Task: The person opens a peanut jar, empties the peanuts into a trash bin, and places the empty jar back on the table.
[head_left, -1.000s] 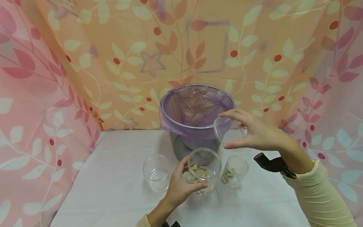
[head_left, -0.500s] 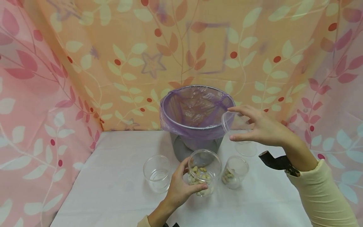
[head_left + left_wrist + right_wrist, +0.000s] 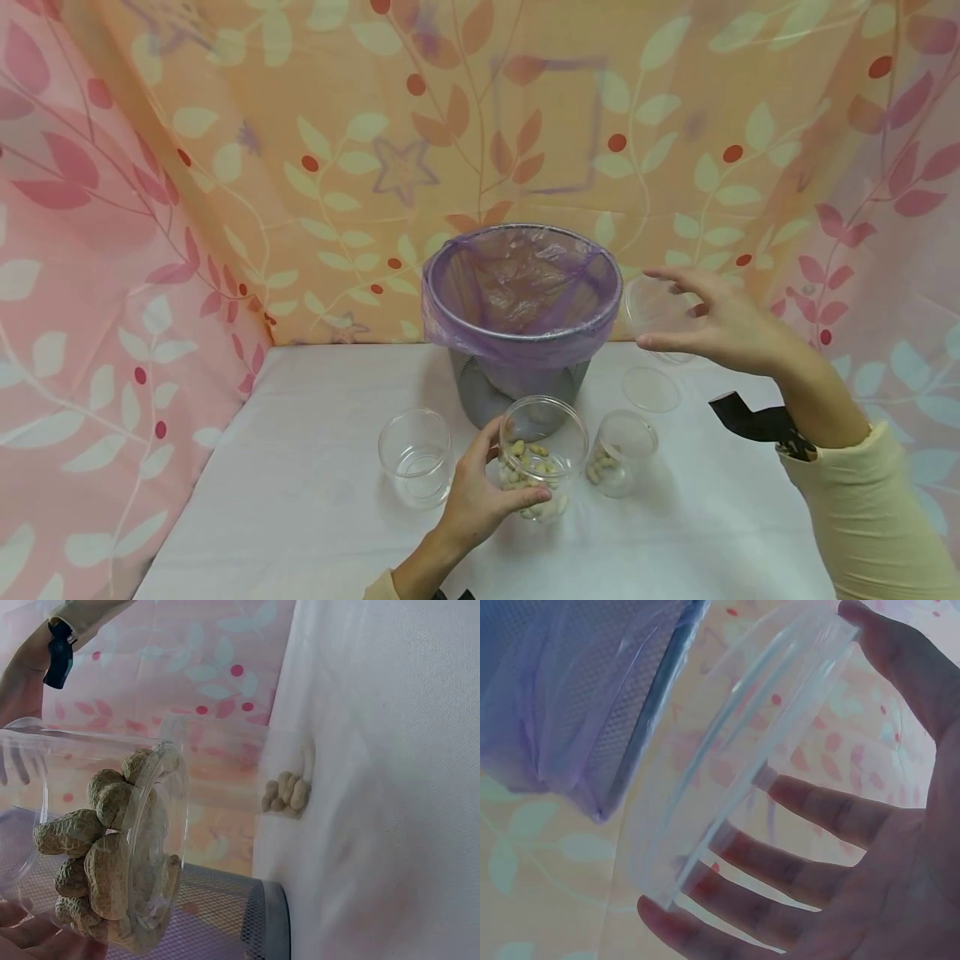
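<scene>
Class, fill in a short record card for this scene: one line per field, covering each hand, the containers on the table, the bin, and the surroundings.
Left hand: left hand grips the peanut jar, open-topped, standing on the table
Right hand: right hand holds a clear lid in the air, right of the bin
Other containers: empty jar on the left; small jar with a few peanuts on the right
Loose lid: second lid lying flat on the table
Bin: mesh bin with purple liner, behind the jars
Surroundings: leaf-patterned curtain
</scene>
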`<action>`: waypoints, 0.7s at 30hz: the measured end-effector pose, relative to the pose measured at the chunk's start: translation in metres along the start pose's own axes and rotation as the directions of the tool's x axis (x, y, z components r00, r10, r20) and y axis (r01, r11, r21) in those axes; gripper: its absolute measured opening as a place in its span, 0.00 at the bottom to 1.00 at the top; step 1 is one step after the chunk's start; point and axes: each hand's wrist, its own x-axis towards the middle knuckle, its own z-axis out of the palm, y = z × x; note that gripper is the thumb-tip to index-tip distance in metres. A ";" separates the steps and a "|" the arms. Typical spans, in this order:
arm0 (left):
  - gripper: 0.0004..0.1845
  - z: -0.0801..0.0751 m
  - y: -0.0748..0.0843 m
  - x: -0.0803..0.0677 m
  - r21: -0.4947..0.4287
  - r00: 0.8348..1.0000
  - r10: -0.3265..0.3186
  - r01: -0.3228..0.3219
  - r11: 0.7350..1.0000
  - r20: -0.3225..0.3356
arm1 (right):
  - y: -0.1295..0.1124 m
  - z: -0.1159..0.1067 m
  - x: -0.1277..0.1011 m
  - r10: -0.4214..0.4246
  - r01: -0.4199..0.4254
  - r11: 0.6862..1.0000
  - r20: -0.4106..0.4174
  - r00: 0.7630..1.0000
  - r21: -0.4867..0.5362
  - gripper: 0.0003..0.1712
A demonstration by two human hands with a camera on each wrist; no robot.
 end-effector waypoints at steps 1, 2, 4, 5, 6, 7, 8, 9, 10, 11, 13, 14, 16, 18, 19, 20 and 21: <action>0.49 0.000 0.000 0.000 -0.001 1.000 -0.002 0.002 1.000 -0.001 | 0.002 -0.001 0.000 0.005 -0.005 1.000 -0.007 1.000 -0.004 0.46; 0.49 0.000 0.000 0.000 -0.002 1.000 -0.004 0.004 1.000 -0.001 | 0.003 -0.002 -0.001 0.013 -0.013 1.000 -0.013 1.000 -0.003 0.46; 0.48 -0.001 -0.001 0.000 -0.005 1.000 -0.004 0.004 1.000 0.000 | 0.008 -0.004 0.000 0.039 -0.039 0.999 -0.012 0.999 0.006 0.47; 0.48 -0.001 -0.001 0.000 -0.005 1.000 -0.001 0.001 1.000 0.000 | 0.010 -0.005 0.000 0.051 -0.051 0.999 -0.011 0.999 0.008 0.48; 0.48 -0.001 -0.001 0.000 -0.006 1.000 0.001 -0.001 1.000 0.002 | 0.012 -0.007 0.000 0.063 -0.063 0.998 -0.008 0.998 0.009 0.48; 0.48 -0.001 -0.001 0.000 -0.007 1.000 0.004 -0.004 1.000 0.004 | 0.014 -0.008 0.000 0.076 -0.076 0.997 -0.007 0.997 0.006 0.48; 0.48 -0.002 -0.002 0.000 0.000 1.000 0.011 -0.011 1.000 0.007 | 0.016 -0.009 0.000 0.094 -0.094 0.996 0.000 0.996 0.007 0.49; 0.48 -0.002 -0.002 0.000 0.004 1.000 0.015 -0.015 1.000 0.009 | 0.019 -0.011 0.000 0.111 -0.111 0.994 0.005 0.994 0.004 0.49; 0.48 -0.002 -0.003 0.000 0.004 1.000 0.016 -0.016 1.000 0.012 | 0.021 -0.012 -0.001 0.125 -0.125 0.992 0.007 0.992 0.000 0.48; 0.48 -0.002 -0.003 0.000 0.006 1.000 0.018 -0.018 1.000 0.013 | 0.023 -0.013 -0.001 0.138 -0.138 0.990 0.012 0.990 -0.001 0.48; 0.48 -0.003 -0.004 0.000 0.009 1.000 0.019 -0.019 1.000 0.017 | 0.027 -0.015 -0.002 0.160 -0.160 0.987 0.021 0.987 0.012 0.48; 0.48 -0.003 -0.004 0.000 0.015 1.000 0.022 -0.022 1.000 0.018 | 0.029 -0.016 -0.002 0.169 -0.169 0.985 0.028 0.985 0.018 0.48; 0.48 -0.003 -0.004 0.000 0.006 1.000 0.015 -0.015 1.000 0.017 | 0.033 -0.017 -0.002 0.178 -0.179 0.984 0.033 0.983 0.021 0.48; 0.48 -0.004 -0.004 0.000 0.013 1.000 0.018 -0.018 1.000 0.012 | 0.036 -0.018 -0.003 0.184 -0.185 0.983 0.039 0.982 0.021 0.48; 0.48 -0.004 -0.004 0.000 0.011 1.000 0.016 -0.016 1.000 0.009 | 0.037 -0.019 -0.003 0.186 -0.187 0.982 0.040 0.982 0.016 0.48; 0.48 -0.004 -0.003 0.001 0.014 1.000 0.016 -0.016 1.000 0.005 | 0.038 -0.019 -0.002 0.188 -0.188 0.982 0.039 0.981 0.011 0.48; 0.48 -0.004 -0.003 0.001 0.011 1.000 0.014 -0.014 1.000 0.002 | 0.040 -0.020 -0.002 0.191 -0.192 0.981 0.039 0.981 0.006 0.48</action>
